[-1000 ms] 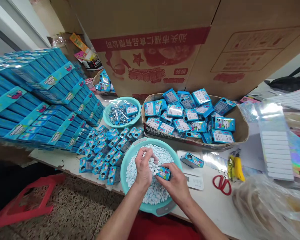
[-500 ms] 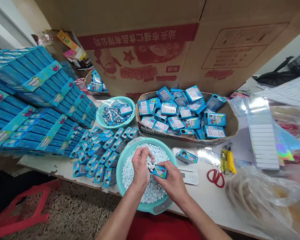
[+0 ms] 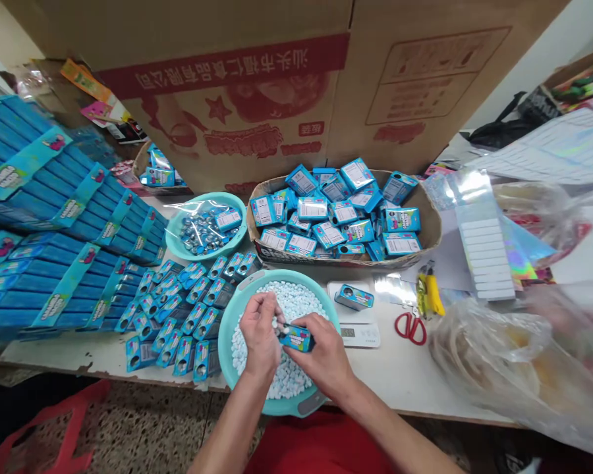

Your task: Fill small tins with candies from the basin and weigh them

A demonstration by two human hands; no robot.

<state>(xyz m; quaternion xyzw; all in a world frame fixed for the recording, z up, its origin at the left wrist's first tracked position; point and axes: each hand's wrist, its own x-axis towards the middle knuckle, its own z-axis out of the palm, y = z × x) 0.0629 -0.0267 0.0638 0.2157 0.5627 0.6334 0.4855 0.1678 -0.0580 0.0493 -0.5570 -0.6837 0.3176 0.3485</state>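
Note:
My right hand [image 3: 321, 349] grips a small blue candy tin [image 3: 297, 338] tilted over a turquoise basin [image 3: 230, 315]. Close against the tin's left end, my left hand [image 3: 261, 329] is cupped with its fingers curled around a few white candies [image 3: 275, 322]. Pale candies [image 3: 292, 382] fill much of the basin under both hands. Right of the basin, another blue tin [image 3: 354, 297] lies on a white kitchen scale [image 3: 360, 334]. Several blue tins [image 3: 192, 319] stand in rows to the left, with round holes in their tops.
Behind the basin, a cut-down cardboard box [image 3: 427, 247] holds many tins. A second turquoise bowl [image 3: 170, 247] contains silvery round caps. Stacked blue packs [image 3: 64, 276] rise at left. Red scissors [image 3: 411, 328], a yellow cutter [image 3: 433, 295] and plastic bags [image 3: 499, 355] lie right. A large carton [image 3: 277, 85] stands behind.
The whole view has shifted, so most things sit further left. Fewer white candies show in my left hand, which has closed in on the tin's end.

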